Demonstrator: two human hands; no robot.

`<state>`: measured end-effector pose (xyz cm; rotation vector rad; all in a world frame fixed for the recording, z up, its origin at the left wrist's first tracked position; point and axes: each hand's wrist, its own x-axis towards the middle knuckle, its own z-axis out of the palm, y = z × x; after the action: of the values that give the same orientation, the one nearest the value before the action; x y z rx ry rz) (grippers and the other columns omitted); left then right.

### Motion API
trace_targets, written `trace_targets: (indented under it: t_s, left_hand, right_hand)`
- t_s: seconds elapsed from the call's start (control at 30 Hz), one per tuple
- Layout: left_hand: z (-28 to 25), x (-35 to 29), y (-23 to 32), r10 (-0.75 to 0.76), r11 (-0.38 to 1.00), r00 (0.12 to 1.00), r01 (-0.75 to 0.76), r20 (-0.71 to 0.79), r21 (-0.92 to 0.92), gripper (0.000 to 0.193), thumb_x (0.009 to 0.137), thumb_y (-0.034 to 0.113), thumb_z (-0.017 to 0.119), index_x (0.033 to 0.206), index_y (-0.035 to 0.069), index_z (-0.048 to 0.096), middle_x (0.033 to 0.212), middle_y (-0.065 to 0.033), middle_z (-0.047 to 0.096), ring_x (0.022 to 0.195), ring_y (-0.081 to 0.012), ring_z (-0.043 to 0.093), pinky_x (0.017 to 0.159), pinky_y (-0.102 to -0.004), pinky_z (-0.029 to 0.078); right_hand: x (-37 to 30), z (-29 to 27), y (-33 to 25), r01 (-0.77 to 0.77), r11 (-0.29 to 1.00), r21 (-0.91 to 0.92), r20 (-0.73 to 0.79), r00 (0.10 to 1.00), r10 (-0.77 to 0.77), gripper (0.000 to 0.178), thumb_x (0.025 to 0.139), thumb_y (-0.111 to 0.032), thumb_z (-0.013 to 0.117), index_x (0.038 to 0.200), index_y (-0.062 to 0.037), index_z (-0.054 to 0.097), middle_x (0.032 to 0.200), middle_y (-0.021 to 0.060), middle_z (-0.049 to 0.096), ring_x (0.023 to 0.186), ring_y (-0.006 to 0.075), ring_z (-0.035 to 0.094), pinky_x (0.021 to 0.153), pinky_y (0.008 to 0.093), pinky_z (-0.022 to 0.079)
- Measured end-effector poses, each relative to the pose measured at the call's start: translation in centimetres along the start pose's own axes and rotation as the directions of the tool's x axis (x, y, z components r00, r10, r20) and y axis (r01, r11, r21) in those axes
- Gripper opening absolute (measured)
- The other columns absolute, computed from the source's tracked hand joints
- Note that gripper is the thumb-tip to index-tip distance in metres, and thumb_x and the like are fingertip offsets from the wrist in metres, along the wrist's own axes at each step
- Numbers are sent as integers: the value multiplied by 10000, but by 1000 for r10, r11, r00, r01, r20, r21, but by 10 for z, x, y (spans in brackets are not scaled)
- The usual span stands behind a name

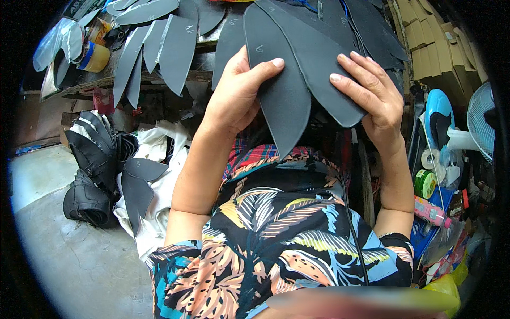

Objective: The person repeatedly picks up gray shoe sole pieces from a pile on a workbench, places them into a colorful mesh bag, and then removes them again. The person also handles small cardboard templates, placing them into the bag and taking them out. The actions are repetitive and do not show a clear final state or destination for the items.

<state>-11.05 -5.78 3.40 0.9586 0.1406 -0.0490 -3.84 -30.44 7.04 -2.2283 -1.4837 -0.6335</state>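
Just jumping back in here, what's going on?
A person is holding up two flat black pieces, side by side. The left hand pinches the pointed black piece, thumb on top; the right hand lays its fingers over the blunt-ended black piece, its thumb hidden. Whether the two are joined is unclear. More black pieces lie beyond the hands, and a rolled black bundle sits to the left, beside white cloth.

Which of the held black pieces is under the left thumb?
The left piece, with pointed lower end; its neighbour, under the right hand, ends bluntly.
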Motion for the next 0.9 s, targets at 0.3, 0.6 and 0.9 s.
trace_targets:
  t_s: [0.3,0.6,0.9]
  left_hand:
    - [6,1,-4,90,996,996,-90,7,-2,315,922,85,658,1212,-2,569,1064,-124,698,898,-187,715,771,-316,606]
    - [11,-5,4,101,995,995,-101,0,28,384,887,78,704,1234,7,554,1095,-129,689,915,-195,710,793,-326,602]
    - [21,-7,2,200,976,979,-195,-41,96,569,746,-36,794,1250,-23,531,1124,-139,677,997,-223,677,891,-353,566]
  right_hand:
    - [4,-8,-2,-19,1000,7,46,999,19,385,815,-54,643,1145,-213,762,1250,73,698,1179,312,640,1049,479,467]
    - [9,-16,-5,26,996,-80,54,998,-22,348,823,-123,646,1119,-260,767,1247,36,701,1171,290,637,1083,515,414]
    - [7,-13,-9,120,970,-213,36,993,-115,287,832,-236,611,1068,-278,768,1219,5,702,1138,248,637,1156,529,312]
